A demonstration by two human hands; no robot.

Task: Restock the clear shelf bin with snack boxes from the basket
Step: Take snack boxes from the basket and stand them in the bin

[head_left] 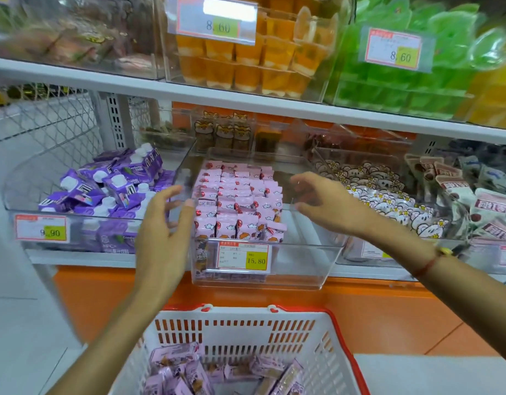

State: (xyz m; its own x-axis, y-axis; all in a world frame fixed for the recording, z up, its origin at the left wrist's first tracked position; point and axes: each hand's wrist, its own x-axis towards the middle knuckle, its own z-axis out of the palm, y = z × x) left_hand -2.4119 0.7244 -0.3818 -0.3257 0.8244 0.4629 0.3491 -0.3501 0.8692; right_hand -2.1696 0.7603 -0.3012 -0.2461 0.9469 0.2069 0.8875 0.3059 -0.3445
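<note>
- The clear plastic shelf bin (303,260) is sitting at the front edge of the white lower shelf (83,259), packed along its left side with rows of pink snack boxes (240,201).
- The left hand (160,238) is hovering at the bin's left wall, fingers spread and holding nothing; contact with the wall seems likely but is blurred.
- The right hand (323,201) is reaching over the bin's right rim, fingers loosely apart and empty.
- The white-and-red slotted plastic basket (317,334) is standing below the shelf, holding more pink boxes (177,369).
</note>
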